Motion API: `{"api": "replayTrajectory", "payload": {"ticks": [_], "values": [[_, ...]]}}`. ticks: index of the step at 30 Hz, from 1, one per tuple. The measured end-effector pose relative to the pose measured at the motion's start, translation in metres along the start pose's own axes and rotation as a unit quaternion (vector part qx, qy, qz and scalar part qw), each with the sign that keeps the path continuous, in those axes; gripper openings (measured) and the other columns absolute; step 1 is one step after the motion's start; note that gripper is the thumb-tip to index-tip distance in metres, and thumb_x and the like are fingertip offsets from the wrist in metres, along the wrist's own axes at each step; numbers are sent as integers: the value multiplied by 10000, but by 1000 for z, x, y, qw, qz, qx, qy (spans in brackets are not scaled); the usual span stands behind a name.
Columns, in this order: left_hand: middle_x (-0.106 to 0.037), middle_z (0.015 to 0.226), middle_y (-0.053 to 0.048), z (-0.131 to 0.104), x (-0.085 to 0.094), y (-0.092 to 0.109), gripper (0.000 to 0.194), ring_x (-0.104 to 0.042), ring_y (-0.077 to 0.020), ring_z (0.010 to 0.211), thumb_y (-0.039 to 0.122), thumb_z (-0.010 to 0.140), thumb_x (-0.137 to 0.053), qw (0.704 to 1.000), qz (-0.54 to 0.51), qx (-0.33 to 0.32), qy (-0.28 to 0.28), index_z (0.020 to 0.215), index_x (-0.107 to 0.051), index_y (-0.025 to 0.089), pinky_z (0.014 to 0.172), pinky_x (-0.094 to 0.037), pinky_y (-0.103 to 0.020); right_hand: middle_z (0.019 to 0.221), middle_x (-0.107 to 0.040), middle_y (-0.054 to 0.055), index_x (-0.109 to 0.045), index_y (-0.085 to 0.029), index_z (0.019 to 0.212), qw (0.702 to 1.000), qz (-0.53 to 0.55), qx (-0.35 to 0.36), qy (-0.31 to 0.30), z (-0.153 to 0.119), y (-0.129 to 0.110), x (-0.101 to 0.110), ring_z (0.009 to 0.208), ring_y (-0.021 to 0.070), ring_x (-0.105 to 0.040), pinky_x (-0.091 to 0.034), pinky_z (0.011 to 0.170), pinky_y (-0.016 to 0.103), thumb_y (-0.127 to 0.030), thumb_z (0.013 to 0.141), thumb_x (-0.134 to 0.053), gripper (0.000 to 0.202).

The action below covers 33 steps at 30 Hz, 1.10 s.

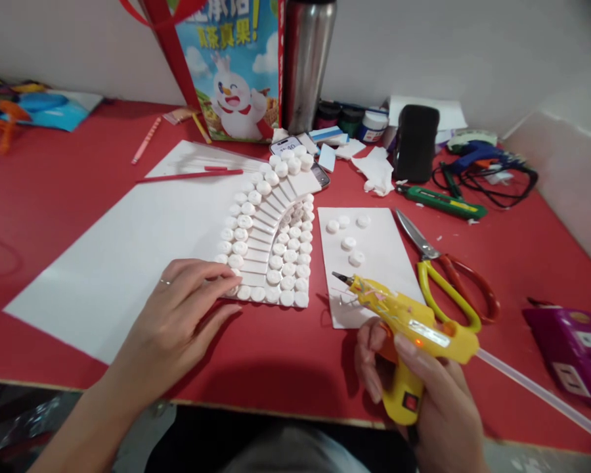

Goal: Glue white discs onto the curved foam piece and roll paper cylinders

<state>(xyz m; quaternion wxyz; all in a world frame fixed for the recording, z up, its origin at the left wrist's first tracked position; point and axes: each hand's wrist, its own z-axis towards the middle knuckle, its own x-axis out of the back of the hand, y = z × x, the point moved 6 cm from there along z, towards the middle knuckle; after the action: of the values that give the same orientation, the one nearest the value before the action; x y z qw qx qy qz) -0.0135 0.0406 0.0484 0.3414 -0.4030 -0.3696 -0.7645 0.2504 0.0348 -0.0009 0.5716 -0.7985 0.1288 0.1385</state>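
Note:
My right hand point(443, 401) is wrapped round the handle of a yellow hot glue gun point(404, 315). A clear glue stick point(536, 391) sticks out of its back, and its dark nozzle points left over a white card point(374, 289). Several white round discs point(356, 258) lie on that card. My left hand point(187, 309) reaches to the lower left corner of a white curved model point(253, 253) built of stair-like strips and rows of small discs. Its fingertips rest on the corner disc, thumb and index finger apart.
Scissors point(436, 253) and a green utility knife point(443, 200) lie right of the card. A large white sheet point(142, 243) spreads under the model's left side. Behind stand a picture bag point(236, 79), a steel bottle point(308, 66) and a black phone point(416, 144). A purple power strip point(571, 355) sits far right.

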Motion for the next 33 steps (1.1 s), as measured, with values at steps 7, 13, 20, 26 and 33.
{"api": "replayTrajectory", "payload": {"ticks": [7,13,20,26,33], "values": [[-675,1129,-105,4,-5,11,338,-600,-269,1034,59,902,-667,999,-28,-6,21,1209,-646,200,916,-508,-455,744,-627,63,-701,-163,808,1000,2,0,-4,1,1,0,469,132,-553,-396,454,285,-329,930,-599,230],[-707,1085,-117,2,-13,16,302,-581,-265,1039,-17,907,-610,998,-15,-54,25,1160,-662,140,918,-501,-461,722,-621,61,-693,-160,812,1000,-3,-7,-4,1,2,2,487,140,-555,-402,463,288,-335,931,-598,232],[-718,1100,-104,-1,-17,15,251,-576,-240,1052,11,953,-576,998,-7,-58,11,1150,-672,134,937,-481,-429,737,-625,63,-702,-158,810,1000,-4,-1,-1,1,0,0,481,131,-554,-400,461,286,-332,935,-594,240],[-722,1110,-94,-2,-20,13,245,-584,-228,1060,21,966,-564,999,-19,-41,14,1144,-674,150,946,-487,-425,726,-622,66,-701,-158,818,1000,-3,-5,0,1,2,2,472,143,-552,-394,446,291,-339,927,-609,231],[-722,1119,-112,-1,-15,14,339,-609,-256,1051,13,908,-639,998,-29,-50,28,1210,-664,162,916,-530,-457,746,-616,68,-701,-159,814,1000,-5,-14,-1,-1,3,5,485,146,-552,-405,451,291,-343,929,-600,239]]}}
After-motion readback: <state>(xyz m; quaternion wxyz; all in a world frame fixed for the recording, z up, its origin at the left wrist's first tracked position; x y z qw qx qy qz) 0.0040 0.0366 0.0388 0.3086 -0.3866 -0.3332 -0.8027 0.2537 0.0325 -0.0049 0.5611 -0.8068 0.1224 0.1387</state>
